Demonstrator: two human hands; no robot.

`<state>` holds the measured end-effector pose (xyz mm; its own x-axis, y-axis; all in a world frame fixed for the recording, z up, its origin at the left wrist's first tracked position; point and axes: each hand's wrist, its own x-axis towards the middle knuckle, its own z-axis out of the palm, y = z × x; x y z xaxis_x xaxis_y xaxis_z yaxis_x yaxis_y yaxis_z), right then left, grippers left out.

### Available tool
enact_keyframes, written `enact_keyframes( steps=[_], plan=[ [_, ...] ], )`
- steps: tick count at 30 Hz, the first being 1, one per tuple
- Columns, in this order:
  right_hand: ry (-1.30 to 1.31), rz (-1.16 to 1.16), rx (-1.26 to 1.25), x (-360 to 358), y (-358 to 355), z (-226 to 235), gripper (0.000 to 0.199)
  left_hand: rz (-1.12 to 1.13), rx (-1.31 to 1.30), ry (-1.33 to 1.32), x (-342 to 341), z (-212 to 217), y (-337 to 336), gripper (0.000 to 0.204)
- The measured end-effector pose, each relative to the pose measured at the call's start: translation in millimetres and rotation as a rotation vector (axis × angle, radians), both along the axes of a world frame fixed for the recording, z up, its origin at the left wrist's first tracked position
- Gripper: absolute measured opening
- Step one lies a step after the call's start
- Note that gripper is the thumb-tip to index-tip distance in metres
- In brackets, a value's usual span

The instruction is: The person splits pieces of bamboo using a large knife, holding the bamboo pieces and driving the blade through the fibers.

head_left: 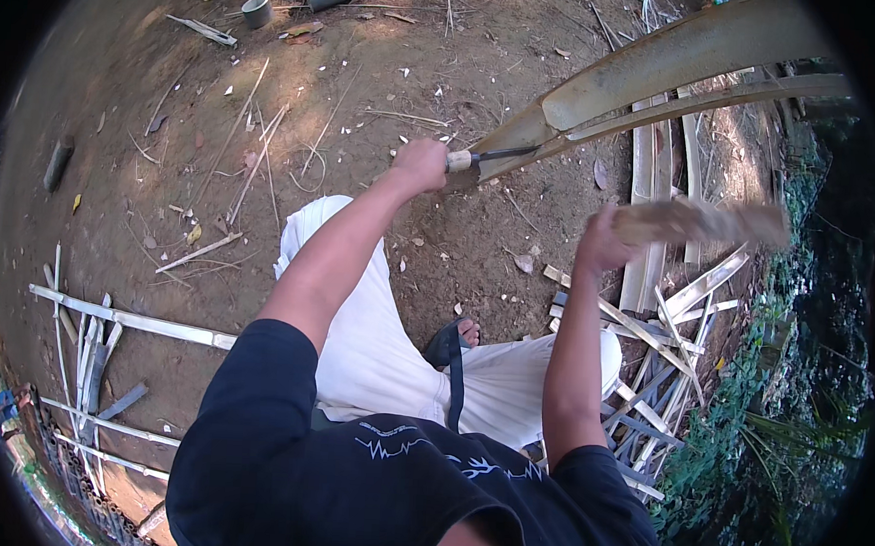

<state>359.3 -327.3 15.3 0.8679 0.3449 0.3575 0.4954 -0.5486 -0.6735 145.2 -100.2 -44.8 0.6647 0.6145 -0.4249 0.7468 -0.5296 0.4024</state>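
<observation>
My left hand is closed round the pale wooden handle of a knife. The knife's dark blade reaches into the split near end of a long bamboo culm, whose strips part around it. Raised to the right of the bamboo's end, my right hand grips a thick wooden stick. The stick's outer end is smeared by motion and stands apart from the knife.
Bamboo strips lie heaped by my right knee, beside green plants. Long bamboo halves rest on the ground at right. More strips lie at left. A short bamboo tube sits at the far left.
</observation>
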Motion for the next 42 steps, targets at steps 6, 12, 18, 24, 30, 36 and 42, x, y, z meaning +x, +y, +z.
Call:
enact_keyframes(
  steps=[6, 12, 18, 24, 30, 36, 42],
  plan=[
    [0.379, 0.339, -1.095, -23.2, 0.6, -110.8, 0.064, -0.049, 0.076, 0.142, -21.2, -55.1, 11.6, 0.026],
    [0.741, -0.161, -0.549, -88.8, -93.8, -162.3, 0.052, 0.076, -0.110, 0.080, -14.8, -38.3, -21.1, 0.022],
    [0.594, -0.068, -1.158, -156.4, -134.0, -154.8, 0.106, 0.046, -0.107, 0.095, 9.4, -22.9, -23.2, 0.028],
    [1.301, 0.236, 0.078, -174.3, -91.9, -57.3, 0.101, 0.151, -0.310, 0.120, 15.0, -6.3, -25.5, 0.022],
    [1.046, -0.293, 0.917, -130.8, -78.4, -98.6, 0.016, 0.095, -0.384, 0.023, 32.3, -18.5, -30.9, 0.018],
    [0.659, -1.234, 1.086, 17.1, -102.3, -52.8, 0.040, 0.327, -0.609, -0.296, 36.1, -30.9, -8.2, 0.030],
    [0.509, -1.695, 0.211, 147.4, -187.8, -0.1, 0.078, 0.495, -0.548, -0.426, 14.1, 10.1, 17.6, 0.022]
  ],
)
